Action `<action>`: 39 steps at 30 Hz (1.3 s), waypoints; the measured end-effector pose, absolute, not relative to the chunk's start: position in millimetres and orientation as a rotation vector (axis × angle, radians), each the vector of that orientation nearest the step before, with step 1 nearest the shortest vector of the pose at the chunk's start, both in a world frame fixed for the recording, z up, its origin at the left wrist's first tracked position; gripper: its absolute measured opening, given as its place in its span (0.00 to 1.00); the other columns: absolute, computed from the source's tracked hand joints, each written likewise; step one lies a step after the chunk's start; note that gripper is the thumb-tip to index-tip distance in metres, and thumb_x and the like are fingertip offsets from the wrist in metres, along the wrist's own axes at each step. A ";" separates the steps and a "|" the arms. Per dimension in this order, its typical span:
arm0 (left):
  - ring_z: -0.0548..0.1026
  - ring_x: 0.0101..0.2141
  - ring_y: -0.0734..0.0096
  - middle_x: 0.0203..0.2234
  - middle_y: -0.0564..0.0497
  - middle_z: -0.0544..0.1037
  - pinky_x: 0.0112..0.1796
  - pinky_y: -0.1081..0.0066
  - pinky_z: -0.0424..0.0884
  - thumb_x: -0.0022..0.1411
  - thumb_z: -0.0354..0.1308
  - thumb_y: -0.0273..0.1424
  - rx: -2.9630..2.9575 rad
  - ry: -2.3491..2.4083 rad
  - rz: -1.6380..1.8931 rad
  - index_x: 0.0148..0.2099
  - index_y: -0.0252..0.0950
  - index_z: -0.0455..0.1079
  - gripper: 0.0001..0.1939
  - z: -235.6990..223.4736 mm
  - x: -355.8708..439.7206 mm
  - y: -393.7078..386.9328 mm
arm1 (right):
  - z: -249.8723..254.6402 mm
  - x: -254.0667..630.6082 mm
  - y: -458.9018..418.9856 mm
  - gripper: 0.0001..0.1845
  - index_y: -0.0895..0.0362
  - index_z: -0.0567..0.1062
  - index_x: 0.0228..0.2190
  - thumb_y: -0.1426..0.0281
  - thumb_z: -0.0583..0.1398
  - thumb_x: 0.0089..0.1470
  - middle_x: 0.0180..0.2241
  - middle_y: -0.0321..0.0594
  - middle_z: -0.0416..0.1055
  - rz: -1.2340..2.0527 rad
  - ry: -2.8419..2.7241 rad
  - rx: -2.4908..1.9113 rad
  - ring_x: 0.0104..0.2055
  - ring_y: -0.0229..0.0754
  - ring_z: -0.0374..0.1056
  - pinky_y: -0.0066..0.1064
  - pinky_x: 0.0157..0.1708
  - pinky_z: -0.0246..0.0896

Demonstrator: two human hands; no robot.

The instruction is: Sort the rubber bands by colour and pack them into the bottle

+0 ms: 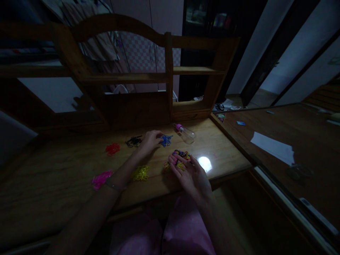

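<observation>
Left hand touches blue rubber bands toward tabletop back edge, grip unclear. Right hand, grip loosely open, at mixed-colour rubber bands nearer front edge.

From my remote seat I'm seeing a thin, dull bracelet circling the left forearm, pink clothing covering the lap, and bare, slender-fingered hands extending beyond uncovered wrists.

Left fingers at blue bands, multicoloured pile
</observation>
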State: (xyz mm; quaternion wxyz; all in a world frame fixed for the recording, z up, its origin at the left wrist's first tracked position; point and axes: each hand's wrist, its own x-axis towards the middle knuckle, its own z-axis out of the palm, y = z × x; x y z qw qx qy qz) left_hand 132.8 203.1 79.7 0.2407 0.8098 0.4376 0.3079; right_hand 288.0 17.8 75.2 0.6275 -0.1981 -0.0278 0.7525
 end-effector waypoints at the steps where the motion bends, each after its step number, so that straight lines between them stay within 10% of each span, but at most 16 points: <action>1: 0.76 0.42 0.62 0.40 0.44 0.79 0.47 0.63 0.69 0.53 0.62 0.28 2.248 1.142 0.852 0.43 0.34 0.77 0.13 82.4 133.7 198.4 | 75.4 288.9 17.5 0.20 0.66 0.73 0.47 0.64 0.57 0.59 0.48 0.53 0.73 1.719 -0.079 -0.457 0.57 0.46 0.66 0.37 0.57 0.62; 19: 0.74 0.39 0.68 0.37 0.48 0.76 0.41 0.70 0.68 0.63 0.58 0.37 2.356 0.515 0.676 0.41 0.40 0.78 0.10 100.2 125.4 129.0 | 72.1 286.4 15.8 0.16 0.63 0.78 0.45 0.77 0.62 0.52 0.51 0.46 0.74 1.627 -0.399 -0.597 0.55 0.44 0.68 0.36 0.62 0.56; 39: 0.73 0.42 0.62 0.39 0.50 0.76 0.48 0.63 0.67 0.62 0.54 0.45 2.134 1.486 0.707 0.39 0.41 0.78 0.16 86.0 -9.9 113.8 | 62.2 290.4 18.9 0.15 0.64 0.77 0.46 0.73 0.61 0.56 0.52 0.48 0.73 1.592 -0.392 -0.703 0.59 0.46 0.64 0.33 0.63 0.55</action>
